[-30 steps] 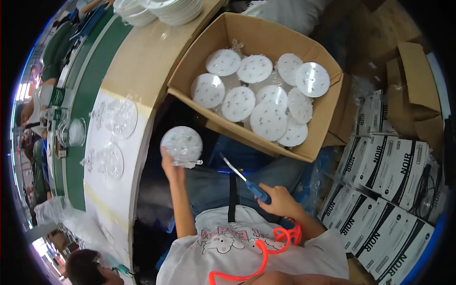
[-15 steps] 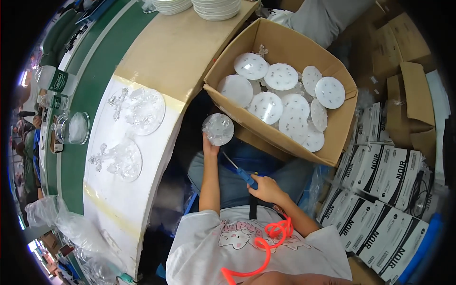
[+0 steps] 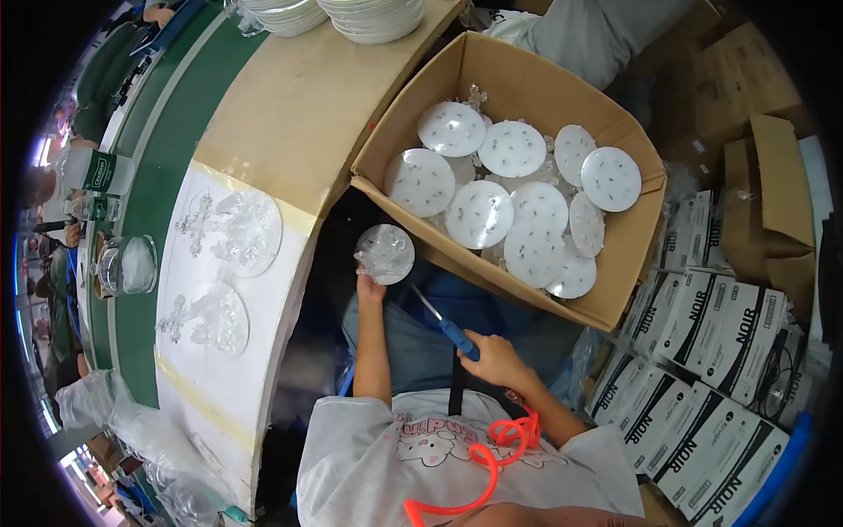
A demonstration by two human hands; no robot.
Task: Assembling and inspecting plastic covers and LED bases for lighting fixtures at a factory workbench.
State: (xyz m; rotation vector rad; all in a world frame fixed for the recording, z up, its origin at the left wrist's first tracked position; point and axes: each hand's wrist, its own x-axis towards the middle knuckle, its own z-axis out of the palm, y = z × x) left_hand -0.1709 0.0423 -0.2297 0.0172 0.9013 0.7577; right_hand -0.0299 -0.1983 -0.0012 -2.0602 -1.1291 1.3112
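My left hand is closed on the edge of a round translucent disc, its face turned up and dotted with small marks. In my right hand is a blue-handled tool with a thin metal shaft; its tip points at the disc's lower right edge, slightly apart from it as far as I can see. Two clear ornaments with round bases, an upper one and a lower one, lie on the white-covered table at the left. Similar white discs fill an open cardboard box beyond my hands.
The cardboard box stands close to my hands. The curved table runs along the left, with stacked white plates at its far end. Printed cartons are piled at the right. An orange coiled cord crosses my shirt.
The view has shifted slightly, so the box appears larger and lower. Both hands keep their hold, and the tool's tip stays near the disc's edge.
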